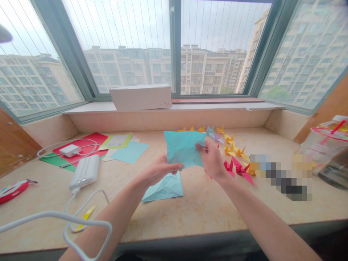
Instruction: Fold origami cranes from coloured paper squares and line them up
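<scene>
A light blue sheet of origami paper [183, 146] is held up above the table, its surface marked with faint creases. My left hand [160, 167] pinches its lower left part, thumb in front and fingers behind. At the right edge my right hand [212, 157] grips the same sheet between thumb and fingers. Beneath my hands lies a second blue sheet [165, 188], creased and flat on the table, partly covered by my left hand. Folded paper cranes stand beyond and right of my right hand: red ones [241, 170], yellow ones [230, 148] and a purple one [217, 137].
At left lie a white power bank [85, 170], a white charger [70, 150] with cables, red paper [94, 139], a flat blue sheet [132, 151] and a red cutter [15, 191]. A white box [141, 98] rests on the sill. Right stands a plastic cup [315, 145].
</scene>
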